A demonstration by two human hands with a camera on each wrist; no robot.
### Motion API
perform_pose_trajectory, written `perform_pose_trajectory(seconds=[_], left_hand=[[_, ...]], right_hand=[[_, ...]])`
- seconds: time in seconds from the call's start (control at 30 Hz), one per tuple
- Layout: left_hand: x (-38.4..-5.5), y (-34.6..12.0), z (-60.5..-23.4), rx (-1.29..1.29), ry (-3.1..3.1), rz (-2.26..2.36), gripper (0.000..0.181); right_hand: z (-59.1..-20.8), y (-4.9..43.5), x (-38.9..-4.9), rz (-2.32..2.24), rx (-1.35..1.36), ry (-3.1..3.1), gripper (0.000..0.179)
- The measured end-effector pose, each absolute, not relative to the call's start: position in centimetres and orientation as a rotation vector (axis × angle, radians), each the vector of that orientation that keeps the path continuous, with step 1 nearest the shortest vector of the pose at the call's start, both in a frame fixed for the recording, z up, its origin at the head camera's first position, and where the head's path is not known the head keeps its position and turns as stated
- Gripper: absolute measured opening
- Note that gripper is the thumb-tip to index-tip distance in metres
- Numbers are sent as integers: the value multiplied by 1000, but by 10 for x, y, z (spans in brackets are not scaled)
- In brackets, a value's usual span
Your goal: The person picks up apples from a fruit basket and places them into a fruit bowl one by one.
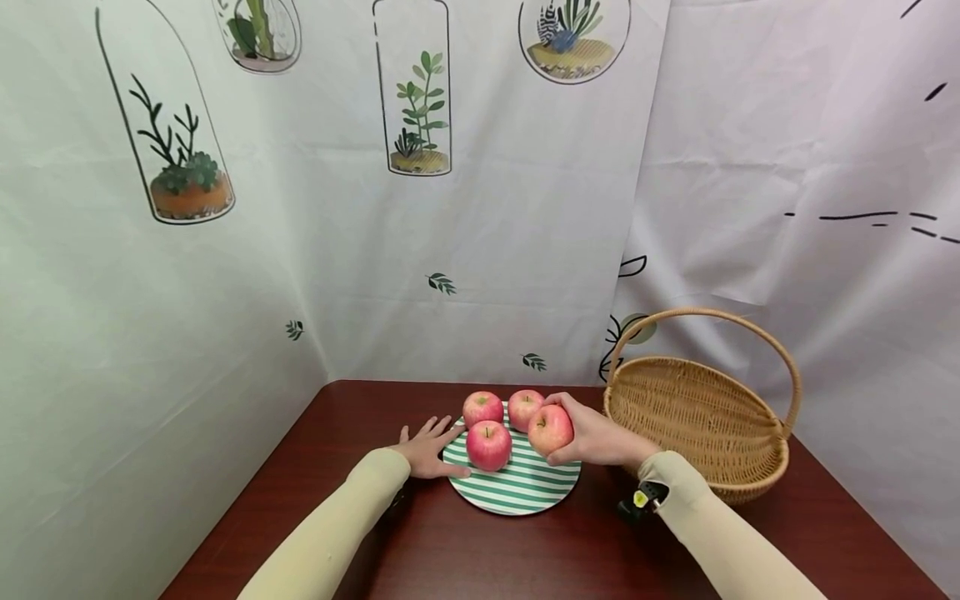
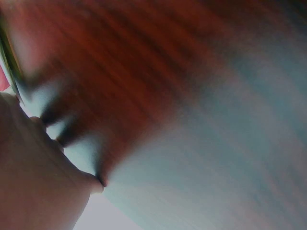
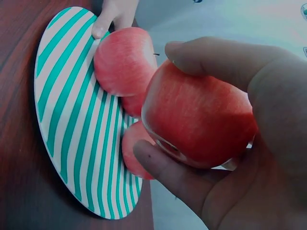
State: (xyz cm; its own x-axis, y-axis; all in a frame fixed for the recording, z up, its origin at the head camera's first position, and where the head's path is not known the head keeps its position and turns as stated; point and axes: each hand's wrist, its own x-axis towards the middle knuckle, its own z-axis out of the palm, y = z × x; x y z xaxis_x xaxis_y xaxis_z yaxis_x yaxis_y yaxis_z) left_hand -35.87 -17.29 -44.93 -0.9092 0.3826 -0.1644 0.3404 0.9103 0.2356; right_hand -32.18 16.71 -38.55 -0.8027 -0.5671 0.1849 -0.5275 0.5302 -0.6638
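In the head view, my right hand (image 1: 597, 435) grips a red apple (image 1: 551, 432) over the right part of a round green-and-white striped mat (image 1: 517, 493). The right wrist view shows thumb and fingers curled round that apple (image 3: 199, 115), held up off the mat. Three more red apples sit on the mat: a front one (image 1: 489, 447), one at back left (image 1: 482, 408) and one at back right (image 1: 522, 407), partly covered by my right hand. At the mat's left edge my left hand (image 1: 426, 452) rests with fingers spread, its thumb touching the rim.
A wicker basket (image 1: 697, 425) with a tall arched handle stands on the dark red-brown table (image 1: 465, 558), right of the mat and close to my right forearm. White printed cloth (image 1: 510, 233) hangs behind the table and along its sides.
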Motion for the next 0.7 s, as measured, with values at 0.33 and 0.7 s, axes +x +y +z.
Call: perform_pose_trajectory(seconds=[0.33, 0.7], left_hand=[[-360, -173, -448, 556, 2872, 281, 97], [-359, -174, -450, 552, 2867, 289, 97]], right_hand=[[-393, 160, -323, -1109, -912, 2788, 88], [-394, 154, -315, -1005, -873, 2887, 83]])
